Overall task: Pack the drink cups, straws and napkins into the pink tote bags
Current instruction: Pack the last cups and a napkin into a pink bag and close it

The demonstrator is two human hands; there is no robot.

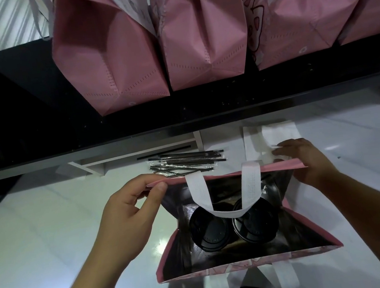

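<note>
An open pink tote bag [301,228] stands on the white counter in front of me. Inside it stand two drink cups with black lids [210,235] [256,226], side by side, under the bag's white far handle [225,197]. My left hand [130,215] pinches the far rim of the bag at its left corner. My right hand [308,159] holds the far rim at the right corner, and its fingertips touch the white napkins [271,142] lying just behind the bag. A pile of wrapped black straws [186,162] lies behind the bag to the left.
Several more pink tote bags [108,57] [202,32] [311,9] stand in a row on a raised black shelf [33,112] at the back. A white tray-like stand [136,152] sits under the shelf edge behind the straws. The white counter [38,238] stretches to my left.
</note>
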